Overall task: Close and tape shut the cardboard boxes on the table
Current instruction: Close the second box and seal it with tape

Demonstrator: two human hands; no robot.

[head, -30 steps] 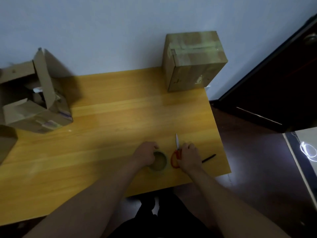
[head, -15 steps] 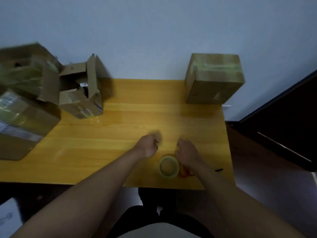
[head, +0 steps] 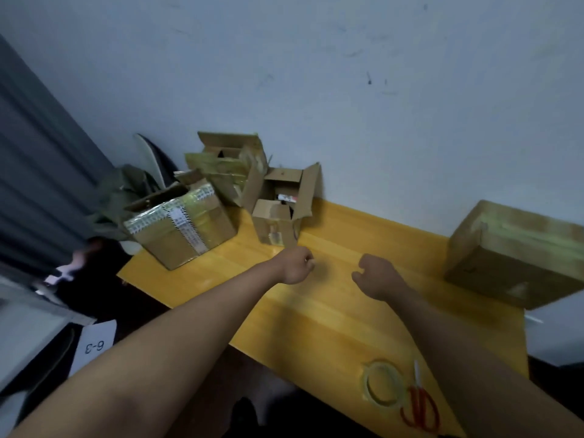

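Note:
A small open cardboard box stands at the back of the yellow table, its flaps up. My left hand hovers just in front of it with loosely curled fingers and holds nothing. My right hand hangs over the table's middle, also loosely curled and holding nothing. A closed, taped box sits at the right. The tape roll and red-handled scissors lie near the front edge, beside my right forearm.
A larger box with printed tape sits at the table's left corner, and another open box stands behind it. Grey curtains hang at the left. A paper marked 6-3 lies on the floor.
My hands have let go of the tape roll and scissors, which now lie on the table, and both have moved forward toward the small open box. My view has swung left.

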